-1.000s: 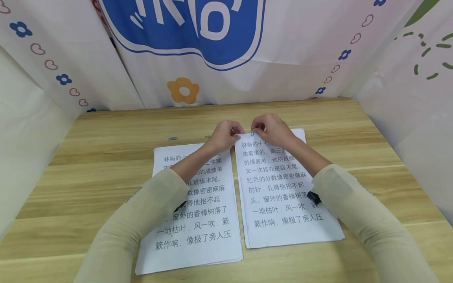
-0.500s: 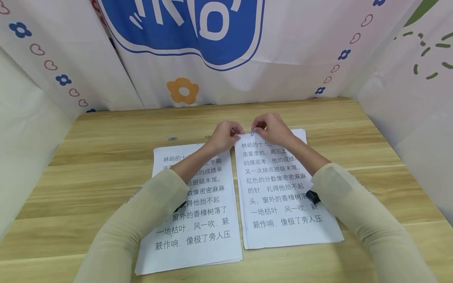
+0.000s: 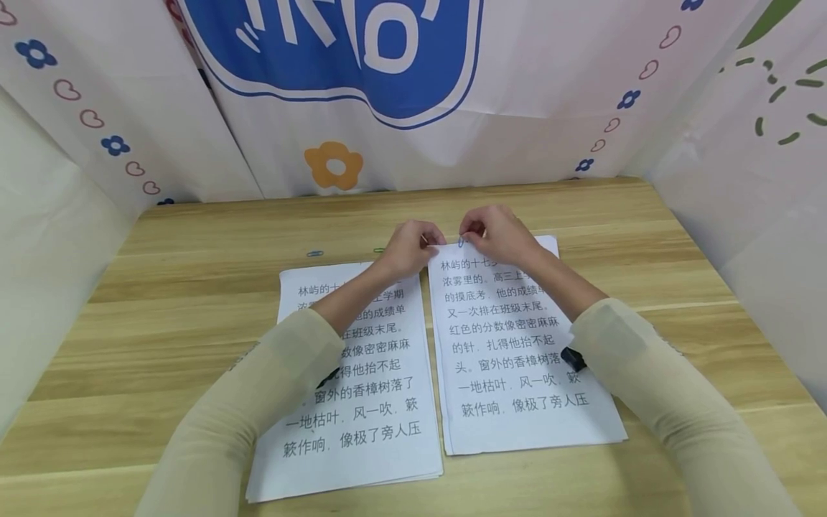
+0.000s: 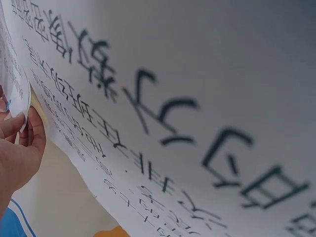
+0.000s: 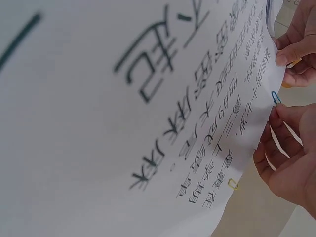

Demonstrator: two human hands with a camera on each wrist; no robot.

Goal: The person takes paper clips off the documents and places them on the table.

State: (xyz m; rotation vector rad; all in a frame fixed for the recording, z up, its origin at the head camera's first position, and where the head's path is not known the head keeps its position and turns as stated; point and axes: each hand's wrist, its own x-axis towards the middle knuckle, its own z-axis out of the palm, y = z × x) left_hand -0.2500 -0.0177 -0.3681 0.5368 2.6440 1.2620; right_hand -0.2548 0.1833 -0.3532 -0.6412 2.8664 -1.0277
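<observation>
Two stacks of printed paper lie side by side. My left hand [image 3: 413, 246] pinches the top left corner of the right paper stack [image 3: 510, 424]; the left wrist view shows thumb and fingers on either side of the sheets. At the same top edge, a little to the right, my right hand [image 3: 497, 233] pinches a blue paper clip [image 5: 276, 97] between thumb and forefinger. The clip overlaps the paper's edge. Farther along that edge, in the right wrist view, sits a yellow paper clip [image 5: 233, 183]; the right hand covers that spot in the head view.
The left paper stack [image 3: 362, 459] lies under my left forearm. Beyond its top edge are a blue paper clip [image 3: 314, 253] and a green paper clip [image 3: 379, 250] on the wooden table [image 3: 213, 237]. A printed curtain [image 3: 517, 143] hangs behind the table.
The blue clip in my right hand has tilted a little at the paper's edge, and the right hand has risen very slightly. The left hand keeps its place on the corner.
</observation>
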